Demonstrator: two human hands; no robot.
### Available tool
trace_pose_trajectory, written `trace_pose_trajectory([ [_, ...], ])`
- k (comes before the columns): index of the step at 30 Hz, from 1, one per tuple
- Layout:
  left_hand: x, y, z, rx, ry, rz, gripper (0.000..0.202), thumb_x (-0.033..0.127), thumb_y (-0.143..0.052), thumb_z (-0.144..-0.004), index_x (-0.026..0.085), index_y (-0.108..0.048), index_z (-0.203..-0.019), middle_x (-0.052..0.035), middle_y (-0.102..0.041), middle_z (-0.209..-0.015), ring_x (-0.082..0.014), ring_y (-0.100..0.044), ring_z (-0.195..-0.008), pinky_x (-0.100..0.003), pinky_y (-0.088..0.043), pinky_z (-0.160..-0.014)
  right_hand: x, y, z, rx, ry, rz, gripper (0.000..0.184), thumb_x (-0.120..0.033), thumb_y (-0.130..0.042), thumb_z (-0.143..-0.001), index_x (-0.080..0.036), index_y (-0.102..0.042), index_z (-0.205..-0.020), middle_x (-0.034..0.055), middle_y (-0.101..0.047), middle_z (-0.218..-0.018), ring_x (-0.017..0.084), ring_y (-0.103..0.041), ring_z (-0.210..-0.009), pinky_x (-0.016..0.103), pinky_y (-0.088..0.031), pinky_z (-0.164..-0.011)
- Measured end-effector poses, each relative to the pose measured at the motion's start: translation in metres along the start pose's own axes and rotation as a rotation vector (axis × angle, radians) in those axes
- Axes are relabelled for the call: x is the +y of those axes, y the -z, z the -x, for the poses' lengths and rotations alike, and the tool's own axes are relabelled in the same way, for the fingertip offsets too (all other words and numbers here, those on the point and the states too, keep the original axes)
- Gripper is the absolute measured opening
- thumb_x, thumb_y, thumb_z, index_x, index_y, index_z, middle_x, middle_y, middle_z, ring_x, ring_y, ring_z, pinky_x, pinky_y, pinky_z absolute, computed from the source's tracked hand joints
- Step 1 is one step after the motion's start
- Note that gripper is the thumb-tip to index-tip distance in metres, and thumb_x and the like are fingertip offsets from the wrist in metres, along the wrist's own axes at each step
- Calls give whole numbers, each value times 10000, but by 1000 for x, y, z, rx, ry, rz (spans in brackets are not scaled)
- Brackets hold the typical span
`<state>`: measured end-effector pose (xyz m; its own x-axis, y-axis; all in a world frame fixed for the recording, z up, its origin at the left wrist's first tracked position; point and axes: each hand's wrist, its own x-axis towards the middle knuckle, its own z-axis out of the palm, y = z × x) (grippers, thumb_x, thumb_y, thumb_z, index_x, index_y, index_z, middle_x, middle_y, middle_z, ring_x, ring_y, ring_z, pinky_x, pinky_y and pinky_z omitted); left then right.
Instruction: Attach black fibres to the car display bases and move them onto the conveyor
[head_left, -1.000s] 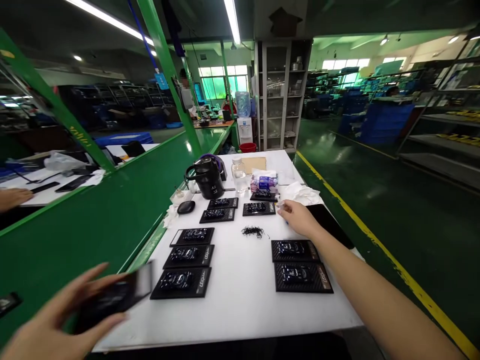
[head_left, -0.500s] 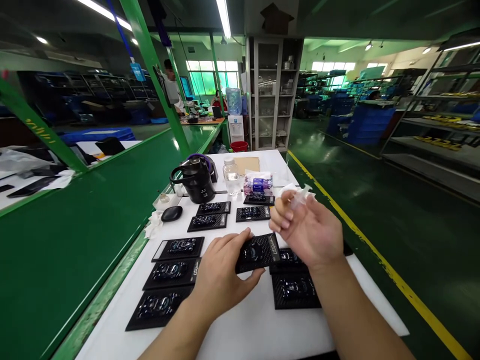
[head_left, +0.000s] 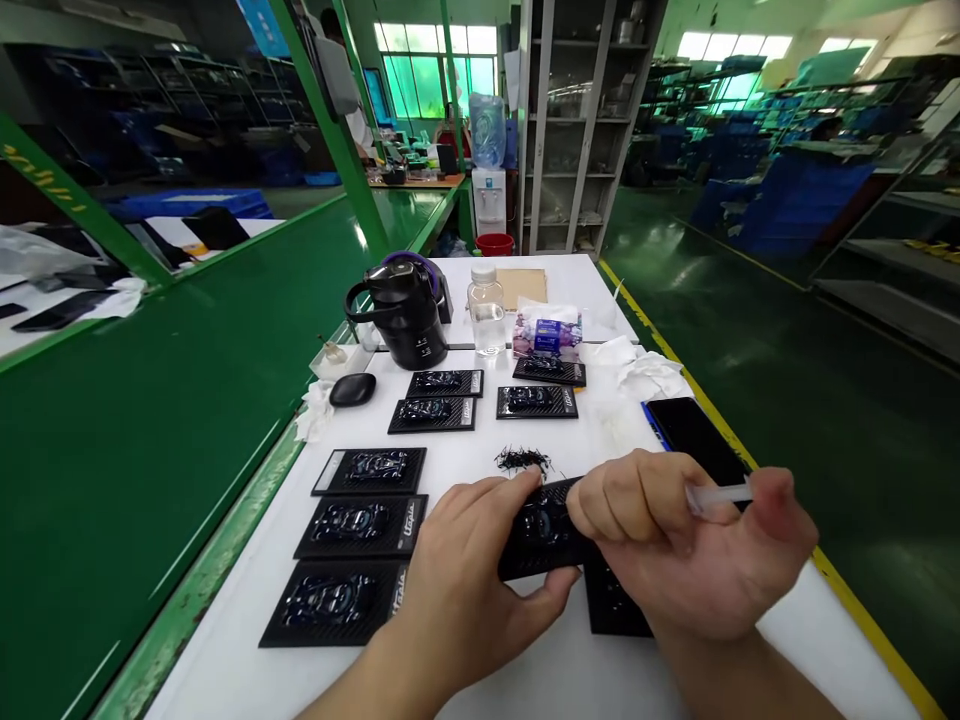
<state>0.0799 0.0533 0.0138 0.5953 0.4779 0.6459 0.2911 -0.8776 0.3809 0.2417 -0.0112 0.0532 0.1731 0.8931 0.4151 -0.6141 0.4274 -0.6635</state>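
Note:
My left hand grips a black card with a shiny dark part on it, held just above the white table. My right hand is closed round a small clear plastic tool that sticks out between thumb and fingers, and its fingertips rest on the held card's right end. Another black card lies partly hidden under my right hand. A small heap of black bits lies just beyond the hands.
Three black cards lie in a column on the left, several more farther back. Behind them stand a black kettle, a clear bottle and a wipes pack. A phone lies right. A green conveyor runs left.
Both hands came nearer and lower with the card. My right hand turned over, and now holds the clear tool sideways with its fingers on the card. The view tilted down.

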Motion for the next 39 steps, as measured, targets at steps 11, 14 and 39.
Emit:
trace_pose_trajectory([
  [11, 3, -1, 1, -42, 91, 21, 763, 320, -762, -720, 212, -409, -1388, -44, -705, -1121, -217, -686, -979, -365, -573, -890, 5, 2, 0, 3, -25, 27, 577, -670, -389, -898, -223, -326, -538, -37, -233, -487, 136, -243, -454, 327, -234, -506],
  [14, 3, -2, 2, -52, 98, 24, 762, 310, -771, -711, 208, -416, -1378, -39, -703, -1127, -214, -685, -984, -370, -574, -894, 5, 2, 0, 2, -23, 45, 572, -660, -392, -901, -221, -331, -538, -37, -234, -486, 132, -243, -448, 326, -235, -504],
  [39, 3, -3, 4, -87, 148, 54, 785, 303, -784, -700, 240, -400, -1382, -44, -699, -1134, -238, -689, -991, -400, -582, -880, 8, 4, 1, 20, -2, 78, 584, -669, -390, -903, -223, -357, -526, -42, -230, -485, 130, -241, -449, 321, -257, -505],
])
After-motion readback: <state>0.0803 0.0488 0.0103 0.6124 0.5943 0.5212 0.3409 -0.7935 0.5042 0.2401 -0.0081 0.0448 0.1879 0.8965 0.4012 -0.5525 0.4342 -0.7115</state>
